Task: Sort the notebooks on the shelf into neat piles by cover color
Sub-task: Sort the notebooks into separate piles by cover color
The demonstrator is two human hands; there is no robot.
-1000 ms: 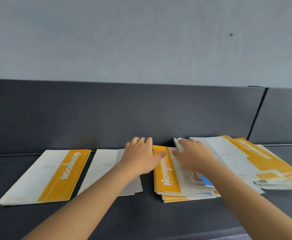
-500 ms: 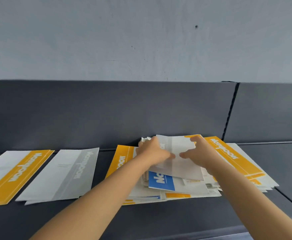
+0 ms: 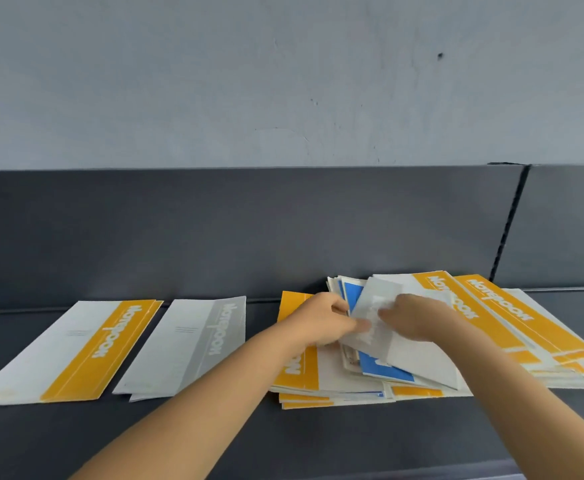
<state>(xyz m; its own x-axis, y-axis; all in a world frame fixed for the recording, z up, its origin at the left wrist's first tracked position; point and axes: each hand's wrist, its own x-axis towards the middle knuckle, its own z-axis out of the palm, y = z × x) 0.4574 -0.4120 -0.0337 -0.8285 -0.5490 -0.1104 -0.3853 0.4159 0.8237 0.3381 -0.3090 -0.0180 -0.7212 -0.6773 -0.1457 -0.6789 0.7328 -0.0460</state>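
A messy heap of notebooks (image 3: 349,379) lies at the shelf's middle right, with yellow and blue covers mixed. Over it both hands hold a grey-striped notebook (image 3: 418,355), tilted up. My left hand (image 3: 321,323) pinches its left edge with thumb and fingers. My right hand (image 3: 415,317) grips its upper part. A blue-striped notebook (image 3: 384,370) shows just beneath. Yellow-striped notebooks (image 3: 512,323) fan out to the right of the heap. To the left lie a small yellow-striped pile (image 3: 75,348) and a grey-striped notebook (image 3: 186,344), side by side and flat.
The dark grey shelf (image 3: 214,438) has a low back panel (image 3: 214,230) behind the notebooks, with a vertical seam (image 3: 508,230) at the right. A pale wall rises above it. Bare shelf surface runs along the front edge.
Both hands went from resting on the heap to lifting a grey-striped notebook off it. The notebook has turned so its grey stripe faces me, and blue covers underneath are uncovered.
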